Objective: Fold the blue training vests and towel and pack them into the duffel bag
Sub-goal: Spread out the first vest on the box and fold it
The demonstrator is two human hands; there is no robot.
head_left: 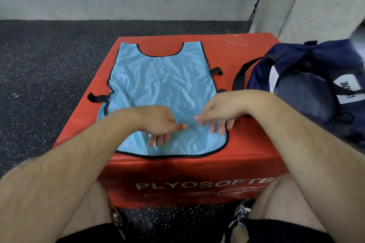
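A light blue training vest (pixel 162 85) with black trim lies spread flat on a red padded box (pixel 246 144), neck opening at the far end. My left hand (pixel 160 122) rests over the vest's near part with fingers pointing down onto the fabric. My right hand (pixel 217 112) sits beside it near the vest's right edge, fingers straight and touching the cloth. Neither hand grips anything. A navy duffel bag (pixel 308 85) stands on the box's right side. No towel is in view.
The box stands on dark speckled rubber floor (pixel 49 61). A concrete wall (pixel 128 6) runs behind and a concrete pillar (pixel 316 2) rises at the back right. Black side straps (pixel 96 97) stick out from the vest. My knees flank the box front.
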